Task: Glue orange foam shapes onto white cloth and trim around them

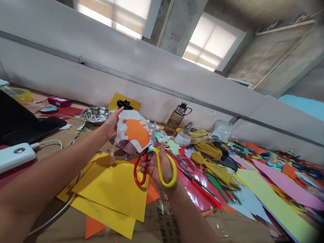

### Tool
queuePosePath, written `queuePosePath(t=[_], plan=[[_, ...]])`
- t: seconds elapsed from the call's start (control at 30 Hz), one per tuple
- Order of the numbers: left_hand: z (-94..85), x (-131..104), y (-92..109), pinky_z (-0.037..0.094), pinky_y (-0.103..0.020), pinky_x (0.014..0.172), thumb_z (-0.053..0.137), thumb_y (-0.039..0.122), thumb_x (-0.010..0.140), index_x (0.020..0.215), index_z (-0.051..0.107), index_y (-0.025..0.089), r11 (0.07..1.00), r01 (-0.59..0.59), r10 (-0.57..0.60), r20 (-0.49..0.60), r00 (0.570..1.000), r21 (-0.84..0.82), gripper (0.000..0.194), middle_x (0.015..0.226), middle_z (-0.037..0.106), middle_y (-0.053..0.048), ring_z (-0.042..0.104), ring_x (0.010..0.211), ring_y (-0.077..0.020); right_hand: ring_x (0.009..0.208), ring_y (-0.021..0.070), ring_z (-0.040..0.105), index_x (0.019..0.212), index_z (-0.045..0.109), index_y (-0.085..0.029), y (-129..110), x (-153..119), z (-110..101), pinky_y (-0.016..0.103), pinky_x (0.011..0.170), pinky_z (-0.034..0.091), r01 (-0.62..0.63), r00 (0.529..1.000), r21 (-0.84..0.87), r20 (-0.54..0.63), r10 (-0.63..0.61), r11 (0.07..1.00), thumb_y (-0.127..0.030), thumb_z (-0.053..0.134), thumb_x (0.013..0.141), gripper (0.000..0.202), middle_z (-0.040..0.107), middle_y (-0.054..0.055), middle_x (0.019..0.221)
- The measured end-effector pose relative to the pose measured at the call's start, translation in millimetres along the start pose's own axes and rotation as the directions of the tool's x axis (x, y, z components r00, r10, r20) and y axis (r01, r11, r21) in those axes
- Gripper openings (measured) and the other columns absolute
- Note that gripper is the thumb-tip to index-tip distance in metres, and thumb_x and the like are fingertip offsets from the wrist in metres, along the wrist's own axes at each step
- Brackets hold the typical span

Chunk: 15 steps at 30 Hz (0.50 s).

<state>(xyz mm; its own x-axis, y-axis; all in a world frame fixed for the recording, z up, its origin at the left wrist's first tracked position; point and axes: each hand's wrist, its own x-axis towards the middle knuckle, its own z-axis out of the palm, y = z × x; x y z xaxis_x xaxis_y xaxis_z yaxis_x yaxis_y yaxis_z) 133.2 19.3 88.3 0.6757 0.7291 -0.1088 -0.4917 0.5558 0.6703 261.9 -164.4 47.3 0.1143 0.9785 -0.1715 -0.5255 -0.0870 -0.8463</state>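
Note:
My left hand (pixel 112 125) is closed on the left edge of a white sheet (pixel 122 116) that carries an orange cut-out shape (pixel 137 133). In my right hand (pixel 160 166) is a pair of scissors (pixel 167 172) with one yellow and one red handle loop. The blades stand apart and point up at the sheet's right edge; whether they touch it I cannot tell. Yellow sheets (pixel 110 191) lie stacked below both hands on brown cardboard, with orange pieces (pixel 93 227) sticking out from under them.
A metal bowl (pixel 95 115) and a water bottle (pixel 175 118) stand near the back wall. Coloured scraps (pixel 268 151), a black-and-red pen-like tool (pixel 202 189) and a tape roll (pixel 183 139) lie to the right. At left are a white power bank (pixel 11 161) and its cable.

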Motion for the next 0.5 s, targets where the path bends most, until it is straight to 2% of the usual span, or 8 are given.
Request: queuePosePath(t=[0.1, 0.23, 0.33, 0.5], plan=[[2.5, 2, 1, 0.059, -0.043, 0.077, 0.054, 0.044, 0.086, 0.105, 0.068, 0.011, 0.999, 0.032, -0.032, 0.028, 0.999, 0.014, 0.041, 0.076, 0.074, -0.016, 0.073, 0.074, -0.0306, 0.053, 0.0134, 0.052, 0.079, 0.055, -0.016, -1, 0, 2, 0.027, 0.051, 0.045, -0.054, 0.998, 0.057, -0.02, 0.056, 0.997, -0.086, 0.03, 0.075, 0.075, 0.058, 0.005, 0.065], [12.8, -3, 7, 0.059, -0.042, 0.078, 0.05, 0.048, 0.087, 0.108, 0.067, 0.008, 0.999, 0.039, -0.038, 0.147, 0.988, -0.005, 0.048, 0.083, 0.074, -0.019, 0.073, 0.081, -0.0317, 0.056, 0.0158, 0.051, 0.078, 0.054, -0.017, -7, -4, 7, 0.03, 0.051, 0.046, -0.034, 0.997, 0.143, 0.069, 0.024, 0.989, -0.088, 0.02, 0.074, 0.078, 0.056, 0.006, 0.067], [17.7, -10, 4, 0.059, -0.038, 0.076, 0.049, 0.049, 0.089, 0.105, 0.067, 0.009, 0.997, -0.046, 0.058, 0.219, 0.974, -0.058, 0.047, 0.082, 0.074, -0.017, 0.073, 0.082, -0.0292, 0.057, 0.0168, 0.051, 0.083, 0.055, -0.018, -10, -7, 8, 0.031, 0.052, 0.045, 0.033, 0.995, 0.18, 0.086, -0.049, 0.983, -0.085, 0.018, 0.077, 0.077, 0.056, 0.006, 0.069], [16.8, -8, -17, 0.059, -0.035, 0.077, 0.047, 0.046, 0.091, 0.097, 0.067, 0.015, 0.968, -0.136, 0.19, 0.256, 0.948, -0.212, 0.038, 0.086, 0.075, -0.01, 0.072, 0.082, -0.0242, 0.058, 0.0153, 0.049, 0.083, 0.057, -0.018, -10, -9, 10, 0.029, 0.052, 0.045, 0.108, 0.988, 0.166, 0.089, -0.124, 0.98, -0.083, 0.025, 0.079, 0.072, 0.054, 0.004, 0.07]])
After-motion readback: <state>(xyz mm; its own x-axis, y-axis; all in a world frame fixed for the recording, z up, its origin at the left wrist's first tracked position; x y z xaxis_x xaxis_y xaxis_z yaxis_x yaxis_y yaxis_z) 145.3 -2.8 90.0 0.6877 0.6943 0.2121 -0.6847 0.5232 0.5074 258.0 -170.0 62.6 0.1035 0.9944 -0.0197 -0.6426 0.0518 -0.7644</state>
